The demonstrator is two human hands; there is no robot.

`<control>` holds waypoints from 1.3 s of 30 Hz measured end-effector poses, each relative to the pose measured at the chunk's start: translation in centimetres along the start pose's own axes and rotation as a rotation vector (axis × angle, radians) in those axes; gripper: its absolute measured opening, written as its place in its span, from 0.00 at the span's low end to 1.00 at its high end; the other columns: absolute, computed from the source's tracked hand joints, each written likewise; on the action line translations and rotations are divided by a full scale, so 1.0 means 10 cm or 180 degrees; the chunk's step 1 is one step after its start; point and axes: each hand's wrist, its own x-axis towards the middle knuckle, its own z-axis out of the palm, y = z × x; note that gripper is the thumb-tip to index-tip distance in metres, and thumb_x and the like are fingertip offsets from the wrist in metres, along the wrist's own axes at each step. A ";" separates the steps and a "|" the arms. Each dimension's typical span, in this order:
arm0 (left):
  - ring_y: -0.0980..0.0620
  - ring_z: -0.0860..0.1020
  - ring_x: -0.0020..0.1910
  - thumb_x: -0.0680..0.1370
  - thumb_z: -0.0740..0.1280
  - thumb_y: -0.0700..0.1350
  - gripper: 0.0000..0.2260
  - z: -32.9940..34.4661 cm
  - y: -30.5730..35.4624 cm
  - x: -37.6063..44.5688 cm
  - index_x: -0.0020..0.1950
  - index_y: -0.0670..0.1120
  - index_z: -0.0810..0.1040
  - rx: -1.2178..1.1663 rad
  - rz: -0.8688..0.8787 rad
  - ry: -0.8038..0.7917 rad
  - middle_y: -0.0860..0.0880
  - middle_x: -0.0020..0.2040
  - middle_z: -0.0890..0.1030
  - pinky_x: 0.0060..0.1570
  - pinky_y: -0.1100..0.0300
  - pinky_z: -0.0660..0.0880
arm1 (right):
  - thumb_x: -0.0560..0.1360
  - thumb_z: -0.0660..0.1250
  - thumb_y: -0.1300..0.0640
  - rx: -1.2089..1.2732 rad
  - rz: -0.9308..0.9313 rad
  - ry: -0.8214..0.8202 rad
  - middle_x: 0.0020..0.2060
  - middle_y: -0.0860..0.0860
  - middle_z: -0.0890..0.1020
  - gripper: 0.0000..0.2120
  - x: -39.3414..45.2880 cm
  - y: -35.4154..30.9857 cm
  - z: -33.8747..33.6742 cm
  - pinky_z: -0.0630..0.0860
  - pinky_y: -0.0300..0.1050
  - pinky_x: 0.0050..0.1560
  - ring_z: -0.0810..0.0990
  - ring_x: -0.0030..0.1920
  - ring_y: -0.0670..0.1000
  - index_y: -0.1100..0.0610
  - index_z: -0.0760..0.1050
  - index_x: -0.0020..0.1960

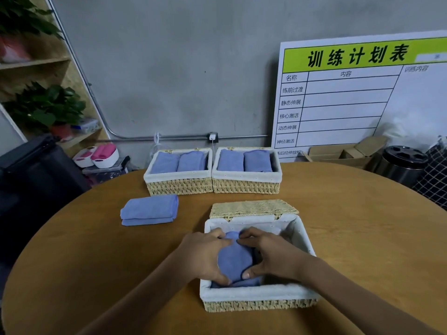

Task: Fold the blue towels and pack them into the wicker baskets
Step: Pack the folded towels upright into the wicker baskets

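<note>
A folded blue towel (pixel 234 258) sits inside the near wicker basket (pixel 258 304), which has a white lining and its lid (pixel 252 207) flipped open at the back. My left hand (pixel 205 255) grips the towel's left side and my right hand (pixel 268 252) grips its right side, fingers curled over its far end and thumbs at its near end. Another folded blue towel (pixel 150 210) lies on the table to the left. Two wicker baskets at the back, left (pixel 179 186) and right (pixel 246 186), each hold two folded blue towels.
The round wooden table (pixel 350 238) carries everything. Behind it a white schedule board (pixel 350 97) leans on the grey wall, with cardboard boxes (pixel 343 153) and a black bin (pixel 401 165) at the right. A shelf with plants (pixel 46 107) stands at the left.
</note>
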 end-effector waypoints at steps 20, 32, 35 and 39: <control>0.62 0.81 0.46 0.83 0.64 0.50 0.10 -0.49 -1.53 -0.26 0.49 0.54 0.85 -0.1442 -0.0786 0.1674 0.64 0.48 0.84 0.51 0.55 0.79 | 0.72 0.64 0.30 -0.0117 0.0044 0.1500 0.49 0.35 0.79 0.22 0.51 -0.17 -0.67 0.72 0.40 0.45 0.77 0.48 0.40 0.44 0.81 0.55; 0.49 0.70 0.72 0.77 0.72 0.45 0.29 0.23 -2.90 0.71 0.76 0.45 0.68 -0.1011 -0.0757 0.0453 0.50 0.73 0.72 0.71 0.52 0.67 | 0.72 0.53 0.28 -0.0019 0.0345 0.1197 0.54 0.43 0.81 0.30 1.22 0.06 -0.27 0.75 0.49 0.59 0.78 0.55 0.45 0.45 0.78 0.60; 0.51 0.75 0.65 0.75 0.73 0.45 0.24 0.21 -2.89 0.76 0.71 0.46 0.75 -0.0928 -0.0670 0.0372 0.53 0.66 0.77 0.66 0.52 0.72 | 0.73 0.54 0.30 0.0077 0.0383 0.1292 0.52 0.44 0.81 0.28 1.22 0.03 -0.27 0.74 0.48 0.58 0.78 0.52 0.45 0.48 0.79 0.59; 0.49 0.77 0.45 0.74 0.72 0.50 0.09 0.04 -2.63 0.56 0.48 0.48 0.77 -0.0787 -0.0616 0.0414 0.51 0.44 0.79 0.46 0.53 0.72 | 0.75 0.52 0.31 -0.0003 0.0331 0.1305 0.52 0.45 0.82 0.28 1.18 0.00 -0.28 0.74 0.51 0.59 0.79 0.53 0.47 0.48 0.79 0.58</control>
